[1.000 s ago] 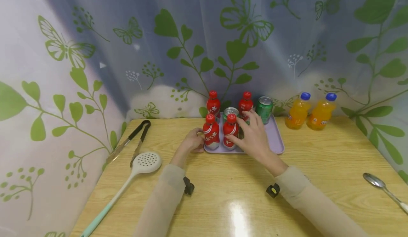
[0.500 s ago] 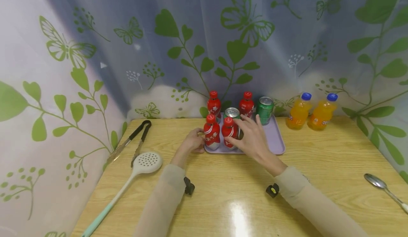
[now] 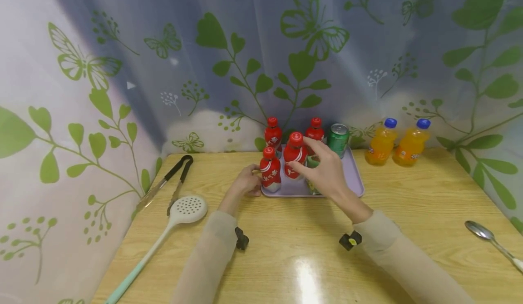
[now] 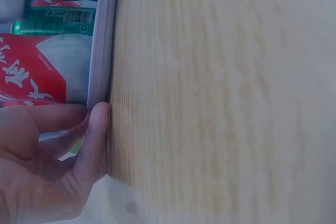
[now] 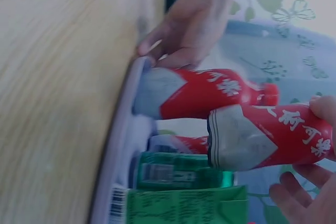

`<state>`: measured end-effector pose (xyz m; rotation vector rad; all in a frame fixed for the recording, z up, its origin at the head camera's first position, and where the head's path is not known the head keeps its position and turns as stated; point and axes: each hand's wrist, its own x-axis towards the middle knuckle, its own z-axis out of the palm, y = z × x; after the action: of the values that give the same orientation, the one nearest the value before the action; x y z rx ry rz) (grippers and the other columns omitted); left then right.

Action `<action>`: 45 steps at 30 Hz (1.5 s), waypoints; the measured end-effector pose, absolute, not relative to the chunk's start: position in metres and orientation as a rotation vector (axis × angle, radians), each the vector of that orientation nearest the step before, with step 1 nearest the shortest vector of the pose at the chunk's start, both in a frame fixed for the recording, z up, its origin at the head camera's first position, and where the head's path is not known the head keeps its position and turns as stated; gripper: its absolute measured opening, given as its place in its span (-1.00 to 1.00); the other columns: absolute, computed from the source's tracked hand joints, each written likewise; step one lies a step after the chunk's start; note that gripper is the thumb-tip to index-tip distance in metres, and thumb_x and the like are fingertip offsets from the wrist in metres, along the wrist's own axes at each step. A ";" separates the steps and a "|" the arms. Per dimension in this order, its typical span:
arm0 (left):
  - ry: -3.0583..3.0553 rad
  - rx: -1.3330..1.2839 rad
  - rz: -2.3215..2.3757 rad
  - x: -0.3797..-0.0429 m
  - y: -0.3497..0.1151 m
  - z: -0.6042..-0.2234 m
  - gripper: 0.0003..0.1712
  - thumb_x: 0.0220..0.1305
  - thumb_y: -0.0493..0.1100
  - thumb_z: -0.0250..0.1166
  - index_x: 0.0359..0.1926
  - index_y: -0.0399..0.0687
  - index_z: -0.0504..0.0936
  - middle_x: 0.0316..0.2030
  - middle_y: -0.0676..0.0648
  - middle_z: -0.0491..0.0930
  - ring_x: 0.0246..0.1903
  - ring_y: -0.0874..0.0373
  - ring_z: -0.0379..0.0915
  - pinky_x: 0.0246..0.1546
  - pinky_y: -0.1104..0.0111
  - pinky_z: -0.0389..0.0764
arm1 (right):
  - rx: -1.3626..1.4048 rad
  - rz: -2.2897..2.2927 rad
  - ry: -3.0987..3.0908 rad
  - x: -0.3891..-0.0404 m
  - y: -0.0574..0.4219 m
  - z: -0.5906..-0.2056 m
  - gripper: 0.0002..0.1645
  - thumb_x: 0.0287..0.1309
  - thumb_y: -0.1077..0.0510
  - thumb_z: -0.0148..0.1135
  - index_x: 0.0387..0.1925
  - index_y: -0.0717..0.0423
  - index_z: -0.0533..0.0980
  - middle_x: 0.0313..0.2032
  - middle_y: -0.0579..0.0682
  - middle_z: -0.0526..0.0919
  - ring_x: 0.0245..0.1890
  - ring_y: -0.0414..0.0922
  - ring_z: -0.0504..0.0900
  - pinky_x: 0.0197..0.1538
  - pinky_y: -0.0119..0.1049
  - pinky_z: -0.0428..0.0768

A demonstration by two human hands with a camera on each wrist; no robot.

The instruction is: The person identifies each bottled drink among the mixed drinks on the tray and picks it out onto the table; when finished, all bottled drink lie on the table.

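My right hand [image 3: 328, 172] grips a red cola bottle [image 3: 293, 161] between thumb and fingers. In the right wrist view its pale base hangs above the lilac tray [image 3: 354, 181]. My left hand [image 3: 247, 181] pinches the tray's rim at the left, beside a second red bottle [image 3: 270, 175] standing at the front left corner. Two more red bottles stand at the tray's back, one at left [image 3: 273, 136] and one in the middle [image 3: 314, 133], partly hidden. A green can [image 5: 173, 171] and a green carton [image 5: 186, 205] stand beside the raised bottle.
Another green can [image 3: 338, 139] stands at the tray's back right. Two orange drink bottles [image 3: 382, 142] are right of the tray. Tongs [image 3: 180, 176] and a slotted skimmer [image 3: 189, 208] lie at left, a spoon [image 3: 482, 231] at right. A patterned curtain [image 3: 245, 67] hangs behind the table.
My right hand has raised the front red bottle off the tray, after tilting it slightly to the left. The left hand has stayed at the tray's rim.
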<state>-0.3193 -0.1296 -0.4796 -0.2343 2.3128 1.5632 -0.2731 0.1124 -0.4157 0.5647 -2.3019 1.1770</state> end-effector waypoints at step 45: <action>2.316 -0.229 1.580 -0.318 -0.130 -0.482 -0.27 0.30 -0.52 0.03 0.49 -0.15 0.37 -0.01 -0.25 0.60 -0.47 0.17 0.48 -0.56 0.48 0.71 | 0.063 1.581 -2.131 -0.274 0.208 -0.374 -0.24 0.36 0.10 0.38 0.53 -0.27 0.39 0.41 -0.01 0.56 0.17 -0.30 0.51 0.04 -0.71 0.64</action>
<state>-0.3182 -0.1299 -0.4818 -0.2286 2.3163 1.5796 -0.2735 0.2085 -0.3739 0.0634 -2.1307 1.5808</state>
